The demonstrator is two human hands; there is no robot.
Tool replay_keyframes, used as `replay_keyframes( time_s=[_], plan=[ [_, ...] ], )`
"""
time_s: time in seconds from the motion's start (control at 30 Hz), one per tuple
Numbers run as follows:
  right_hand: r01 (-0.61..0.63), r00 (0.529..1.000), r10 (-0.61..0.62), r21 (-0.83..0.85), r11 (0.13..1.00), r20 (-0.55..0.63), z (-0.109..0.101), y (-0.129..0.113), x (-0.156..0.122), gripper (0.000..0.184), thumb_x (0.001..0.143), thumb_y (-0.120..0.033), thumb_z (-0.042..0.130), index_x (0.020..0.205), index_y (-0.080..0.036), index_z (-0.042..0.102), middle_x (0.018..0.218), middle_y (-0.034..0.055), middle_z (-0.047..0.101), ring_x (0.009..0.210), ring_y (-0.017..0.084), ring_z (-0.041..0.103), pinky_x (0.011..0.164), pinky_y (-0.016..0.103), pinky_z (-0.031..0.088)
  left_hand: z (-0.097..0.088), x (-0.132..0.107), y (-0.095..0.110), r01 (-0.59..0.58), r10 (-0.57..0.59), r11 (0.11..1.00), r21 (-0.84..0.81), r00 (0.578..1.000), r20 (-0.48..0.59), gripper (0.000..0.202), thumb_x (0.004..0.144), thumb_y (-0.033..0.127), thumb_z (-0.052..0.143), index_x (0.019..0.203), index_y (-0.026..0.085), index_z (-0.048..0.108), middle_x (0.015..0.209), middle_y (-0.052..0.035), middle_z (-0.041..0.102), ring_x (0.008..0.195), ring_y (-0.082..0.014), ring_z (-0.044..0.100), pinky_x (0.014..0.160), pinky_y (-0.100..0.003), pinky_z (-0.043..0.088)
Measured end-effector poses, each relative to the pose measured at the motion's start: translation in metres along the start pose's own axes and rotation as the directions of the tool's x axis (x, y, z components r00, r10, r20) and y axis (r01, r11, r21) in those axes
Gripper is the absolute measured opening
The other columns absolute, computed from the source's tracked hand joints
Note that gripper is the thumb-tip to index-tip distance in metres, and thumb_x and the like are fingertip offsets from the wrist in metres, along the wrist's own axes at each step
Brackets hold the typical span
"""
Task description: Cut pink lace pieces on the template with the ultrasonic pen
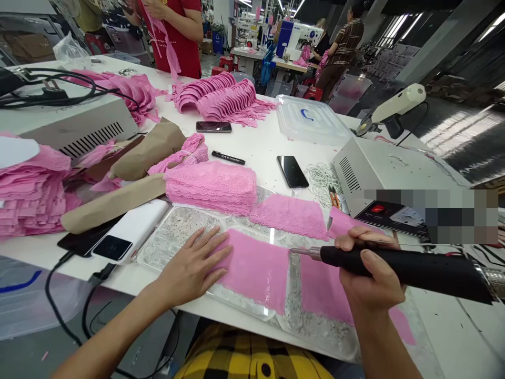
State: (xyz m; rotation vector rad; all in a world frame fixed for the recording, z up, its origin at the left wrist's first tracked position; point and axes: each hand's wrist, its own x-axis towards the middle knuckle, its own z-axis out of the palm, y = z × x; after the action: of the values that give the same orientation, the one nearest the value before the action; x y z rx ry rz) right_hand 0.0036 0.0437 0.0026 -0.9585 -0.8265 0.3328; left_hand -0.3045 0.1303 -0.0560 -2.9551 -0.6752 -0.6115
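Observation:
My left hand (199,263) lies flat, fingers spread, on the left edge of a pink fabric piece (254,271). That piece rests on a clear, scuffed board (294,310). In my right hand (371,271) is a black handheld cutter (414,268), its cable running off to the right. The cutter's pointed metal tip (302,252) is at the upper right corner of the piece. Beneath my right hand lies a second pink piece (321,287), partly hidden by the wrist. A lace-edged pink piece (290,213) and a stack of pink lace fabric (213,187) sit just beyond.
A white power bank (132,229) stands left, beside a fabric pile (29,189). Beyond the board are a phone (292,171), a marker (229,157), tangled white cord (321,181) and a plastic lid (311,116). Metal boxes (384,168) flank the table. Other people stand behind.

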Motion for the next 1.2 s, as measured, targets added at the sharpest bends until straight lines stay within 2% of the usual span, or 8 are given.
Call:
replay_keyframes(
  time_s=[0.23,0.57,0.9,1.2],
  plan=[
    [-0.011,1.0,0.011,-0.028,1.0,0.024,0.001,0.0,-0.003,0.014,0.063,-0.019,0.058,0.076,-0.018,0.063,0.08,0.0024,0.062,0.057,0.013,0.054,0.057,0.034,0.047,0.0,0.0,0.0,0.016,-0.016,1.0,-0.028,1.0,-0.006,0.043,0.1,0.032,0.049,0.141,0.021,0.051,0.15,-0.0077,0.046,0.144,-0.0283,0.034,0.12,-0.047,0.025],
    [0.0,0.997,0.004,-0.059,0.998,0.072,0.002,0.0,-0.003,0.008,0.065,-0.022,0.063,0.072,-0.018,0.062,0.076,0.0025,0.062,0.057,0.013,0.055,0.058,0.034,0.049,-0.001,0.0,0.002,0.032,-0.032,0.999,-0.024,0.999,0.023,0.039,0.101,0.034,0.047,0.138,0.022,0.055,0.15,-0.0071,0.047,0.144,-0.0298,0.034,0.118,-0.05,0.029],
    [0.003,1.0,-0.003,-0.046,0.999,0.009,-0.001,-0.003,0.001,0.013,0.062,-0.021,0.059,0.074,-0.019,0.063,0.078,0.002,0.062,0.056,0.013,0.053,0.056,0.034,0.047,-0.002,-0.001,0.001,0.022,-0.021,1.0,-0.013,0.999,0.035,0.041,0.101,0.035,0.047,0.138,0.021,0.054,0.149,-0.0075,0.047,0.144,-0.0304,0.033,0.117,-0.05,0.03],
    [-0.019,0.999,0.02,-0.009,1.0,0.05,0.011,-0.002,-0.008,0.013,0.065,-0.023,0.061,0.076,-0.018,0.063,0.081,0.0028,0.061,0.057,0.013,0.053,0.057,0.034,0.047,-0.002,-0.001,0.002,0.029,-0.028,0.999,-0.029,0.999,0.025,0.041,0.101,0.037,0.045,0.138,0.021,0.054,0.149,-0.0072,0.047,0.145,-0.0288,0.032,0.119,-0.049,0.029]
  ],
)
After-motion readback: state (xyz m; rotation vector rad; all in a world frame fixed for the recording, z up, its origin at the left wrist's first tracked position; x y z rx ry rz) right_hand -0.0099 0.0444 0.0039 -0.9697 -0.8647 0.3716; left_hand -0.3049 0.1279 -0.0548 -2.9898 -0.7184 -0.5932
